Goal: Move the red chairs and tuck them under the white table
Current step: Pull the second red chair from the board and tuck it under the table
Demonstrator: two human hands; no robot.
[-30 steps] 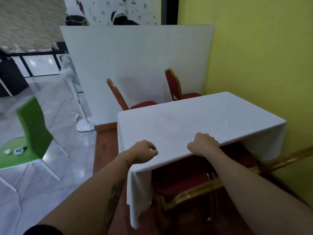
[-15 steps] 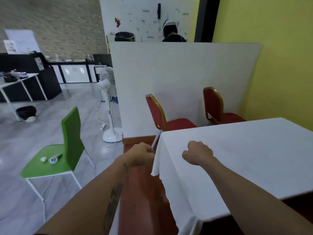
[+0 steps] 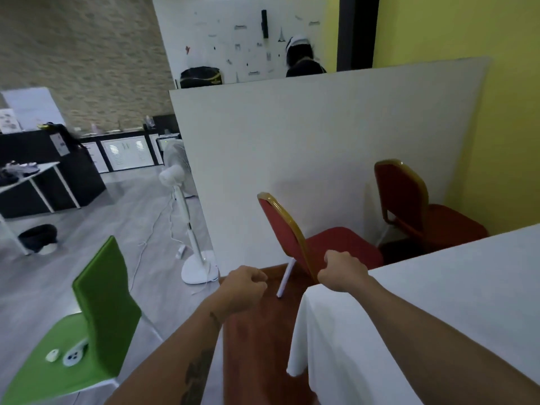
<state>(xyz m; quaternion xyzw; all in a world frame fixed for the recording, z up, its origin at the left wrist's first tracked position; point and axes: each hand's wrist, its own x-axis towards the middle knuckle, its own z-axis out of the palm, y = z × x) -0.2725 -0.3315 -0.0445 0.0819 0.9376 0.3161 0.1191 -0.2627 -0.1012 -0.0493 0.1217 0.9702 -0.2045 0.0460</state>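
Observation:
The white table (image 3: 455,290) with its cloth fills the lower right. Beyond its far left corner stands a red chair (image 3: 285,229) with a gold frame, its back toward me and its seat partly behind the table edge. A second red chair (image 3: 406,197) stands further right, near the yellow wall. My right hand (image 3: 342,270) is a loose fist in front of the near chair's back, holding nothing. My left hand (image 3: 245,287) is also curled shut and hangs over the brown floor, left of the table corner.
A white partition (image 3: 306,147) stands close behind both chairs. A green chair (image 3: 99,299) with small white items on its seat is at the lower left. A white pedestal fan (image 3: 187,229) with a trailing cable stands on the grey floor. A person sits behind the partition.
I have moved left around the table's end toward the far side. Both hands left the table edge and now hang in the air; the near red chair is closer.

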